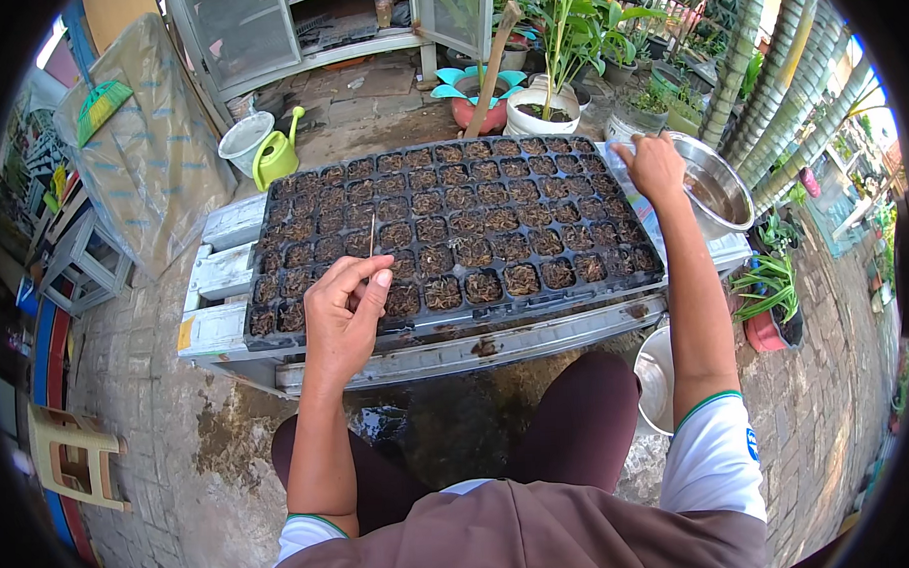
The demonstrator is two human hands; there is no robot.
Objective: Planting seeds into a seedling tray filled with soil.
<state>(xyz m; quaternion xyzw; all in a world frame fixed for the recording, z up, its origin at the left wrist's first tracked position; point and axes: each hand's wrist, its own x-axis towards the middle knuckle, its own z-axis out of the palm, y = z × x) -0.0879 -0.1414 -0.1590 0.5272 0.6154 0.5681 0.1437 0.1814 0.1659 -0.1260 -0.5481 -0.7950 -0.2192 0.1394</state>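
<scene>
Across a low bench of pale metal slats [225, 271] lies a black plastic seedling tray [485, 311]. Dark, fibrous growing medium fills its many square cells. Between thumb and forefinger, my left hand [344, 306] grips a thin stick [372, 234] upright above the tray's left half. My right hand [655, 168] reaches past the tray's right end, fingers curled down over a clear plastic packet [642, 210]. Whether it pinches anything is hidden by the back of the hand. Just right of it stands a round stainless-steel bowl [709, 155] with brownish contents.
Behind the bench are a light green watering can [274, 158], a whitish bucket [245, 138], an upright wooden stake [494, 72] and a white plant pot [539, 123]. A white pail [657, 386] stands by my right knee. At left sits a beige plastic stool [77, 445].
</scene>
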